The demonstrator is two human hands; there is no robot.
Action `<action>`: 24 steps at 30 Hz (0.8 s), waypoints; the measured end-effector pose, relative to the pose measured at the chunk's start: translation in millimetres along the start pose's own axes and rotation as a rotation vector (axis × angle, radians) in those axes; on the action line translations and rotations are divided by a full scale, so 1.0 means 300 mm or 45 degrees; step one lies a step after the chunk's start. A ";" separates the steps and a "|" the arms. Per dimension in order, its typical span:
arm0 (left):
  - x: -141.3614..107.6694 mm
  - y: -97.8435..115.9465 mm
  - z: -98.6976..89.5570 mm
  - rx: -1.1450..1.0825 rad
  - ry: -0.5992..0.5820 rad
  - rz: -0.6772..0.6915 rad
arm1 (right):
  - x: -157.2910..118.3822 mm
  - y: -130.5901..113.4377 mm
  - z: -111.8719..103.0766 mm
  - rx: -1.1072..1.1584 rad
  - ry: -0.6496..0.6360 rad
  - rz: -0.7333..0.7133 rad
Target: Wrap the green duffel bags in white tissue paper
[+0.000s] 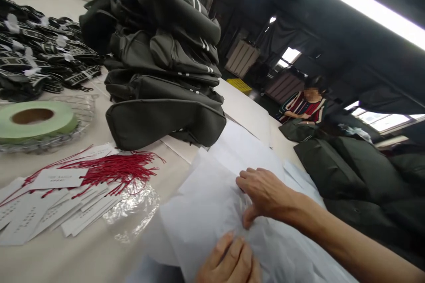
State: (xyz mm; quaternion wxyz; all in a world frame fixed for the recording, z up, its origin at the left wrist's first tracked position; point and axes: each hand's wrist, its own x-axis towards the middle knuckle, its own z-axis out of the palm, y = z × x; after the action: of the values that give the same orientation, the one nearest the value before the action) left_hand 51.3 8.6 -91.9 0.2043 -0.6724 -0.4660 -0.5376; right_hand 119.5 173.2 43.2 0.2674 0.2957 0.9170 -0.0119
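A thin, wrinkled white sheet (202, 203) covers the table in front of me. My right hand (262, 192) reaches in from the right, its curled fingers and thumb on either side of a gathered fold of the sheet. Just below, at the bottom edge, my left hand (232, 261) has its fingers bent together on the same sheet; its thumb is hidden. Both hands are near each other without touching. Behind them stands a tall pile of dark green bags (166, 119).
Left lie white tags (59, 178) with red strings (122, 168), clear plastic (133, 208), a green tape roll (63, 119) and black straps (49, 48). More dark bags (345, 168) lie right. A person (303, 106) in a striped top sits beyond, handling a dark bag.
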 end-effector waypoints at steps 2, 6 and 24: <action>-0.002 0.000 0.000 -0.001 -0.044 0.000 | -0.003 0.062 0.037 0.257 -0.023 -0.011; 0.005 -0.010 -0.004 -0.020 -0.092 0.001 | -0.031 0.184 0.118 1.015 -0.077 -0.033; 0.106 -0.081 -0.173 -0.272 -0.518 0.223 | -0.373 0.259 0.114 1.561 0.578 0.251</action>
State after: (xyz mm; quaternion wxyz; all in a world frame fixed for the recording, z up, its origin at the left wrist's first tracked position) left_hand 2.7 -7.1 -50.8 0.0797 -0.8225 -0.3779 -0.4176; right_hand 255.0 171.0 80.1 -0.1494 0.4721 0.7463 -0.4448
